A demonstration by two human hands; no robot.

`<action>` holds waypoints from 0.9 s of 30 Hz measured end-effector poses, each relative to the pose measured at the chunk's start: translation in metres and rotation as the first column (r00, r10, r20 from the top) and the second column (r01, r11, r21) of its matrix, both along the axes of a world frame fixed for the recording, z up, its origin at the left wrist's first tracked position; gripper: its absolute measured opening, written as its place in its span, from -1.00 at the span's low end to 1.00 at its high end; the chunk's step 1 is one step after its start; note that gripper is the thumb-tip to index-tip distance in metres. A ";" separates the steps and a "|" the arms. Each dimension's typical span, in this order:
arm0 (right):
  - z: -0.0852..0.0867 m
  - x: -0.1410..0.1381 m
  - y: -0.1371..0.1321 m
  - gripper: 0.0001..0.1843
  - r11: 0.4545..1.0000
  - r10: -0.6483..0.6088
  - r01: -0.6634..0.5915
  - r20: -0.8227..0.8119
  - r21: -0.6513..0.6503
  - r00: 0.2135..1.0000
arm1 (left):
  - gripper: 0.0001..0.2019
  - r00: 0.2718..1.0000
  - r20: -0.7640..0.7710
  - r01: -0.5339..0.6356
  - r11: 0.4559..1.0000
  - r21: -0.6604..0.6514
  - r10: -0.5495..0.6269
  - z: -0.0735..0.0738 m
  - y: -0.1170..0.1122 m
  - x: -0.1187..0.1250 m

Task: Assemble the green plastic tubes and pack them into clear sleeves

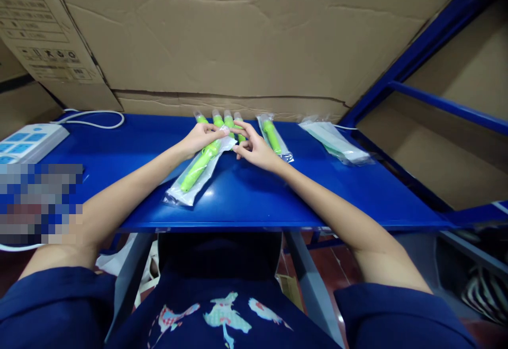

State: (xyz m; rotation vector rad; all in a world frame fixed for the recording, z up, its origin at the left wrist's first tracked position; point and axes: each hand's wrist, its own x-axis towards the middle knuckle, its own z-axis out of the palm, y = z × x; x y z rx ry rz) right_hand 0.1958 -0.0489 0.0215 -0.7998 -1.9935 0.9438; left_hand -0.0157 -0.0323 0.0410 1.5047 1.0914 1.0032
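A green tool in a clear plastic sleeve (194, 173) lies slanted on the blue table (246, 201). My left hand (200, 136) rests on the sleeve's upper end, fingers curled over it. My right hand (254, 148) pinches the same end from the right, thumb and fingers closed on the plastic flap. Behind my hands several more green tools (222, 120) stand in a row at the table's back. Another bagged green tool (273, 137) lies just right of my right hand.
A stack of empty clear sleeves (335, 141) lies at the back right. A white power strip (27, 143) with its cable sits at the far left. Large cardboard boxes (238, 37) wall off the back. A blue rack frame (436, 106) runs along the right.
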 end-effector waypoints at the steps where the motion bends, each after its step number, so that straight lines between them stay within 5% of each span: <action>1: 0.000 -0.001 -0.001 -0.21 1.000 0.016 -0.016 -0.003 -0.003 1.000 | -0.56 1.000 -0.001 -0.001 1.000 0.001 0.001 0.000 -0.001 0.001; 13: -0.002 -0.006 -0.004 -0.24 0.998 0.050 -0.051 -0.046 -0.026 0.998 | -0.65 0.998 0.056 -0.003 0.999 -0.041 0.005 0.001 -0.002 0.004; 21: -0.006 -0.007 0.003 -0.32 0.938 -0.327 0.338 -0.123 0.082 0.937 | -0.66 0.969 0.235 -0.048 0.990 -0.133 0.078 0.006 -0.003 0.012; 24: -0.008 -0.003 0.012 -0.44 0.943 -0.331 0.334 -0.147 -0.005 0.932 | -0.65 0.956 0.271 -0.067 0.985 -0.160 0.109 0.007 -0.004 0.014; 27: -0.008 -0.004 0.015 -0.58 0.965 -0.199 0.168 -0.143 -0.203 0.969 | -0.65 0.960 0.268 -0.048 0.988 -0.146 0.086 0.005 -0.007 0.016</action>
